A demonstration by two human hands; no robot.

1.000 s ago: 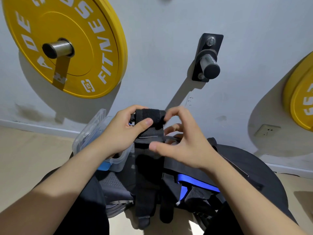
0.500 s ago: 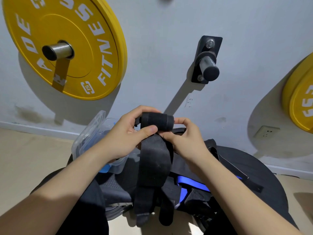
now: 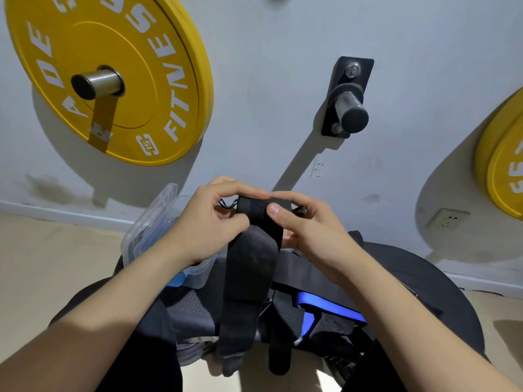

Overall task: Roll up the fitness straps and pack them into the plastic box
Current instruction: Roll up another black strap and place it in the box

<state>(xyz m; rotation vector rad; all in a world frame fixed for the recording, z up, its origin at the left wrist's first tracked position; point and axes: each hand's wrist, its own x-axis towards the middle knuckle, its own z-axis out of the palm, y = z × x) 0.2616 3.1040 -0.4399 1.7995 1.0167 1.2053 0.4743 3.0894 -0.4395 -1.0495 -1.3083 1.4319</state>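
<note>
A black fitness strap (image 3: 249,278) is partly rolled at its top end, and its loose tail hangs down over my lap. My left hand (image 3: 206,224) pinches the left end of the roll. My right hand (image 3: 311,230) grips the right end, thumb pressed on the front of the roll. A clear plastic box (image 3: 147,236) with its lid tilted open sits just left of my left hand, partly hidden by my wrist. More black straps (image 3: 280,343) and a blue-edged strap (image 3: 331,306) lie across my lap below.
A yellow weight plate (image 3: 113,75) hangs on a wall peg at upper left. A bare black peg (image 3: 351,108) sticks out of the wall above my hands. Another yellow plate (image 3: 506,165) is at the right edge, with a wall socket (image 3: 448,220) below it.
The roll has grown thicker and the hanging tail has shortened. My right hand moved from under the roll to its right end, thumb now on the front.
</note>
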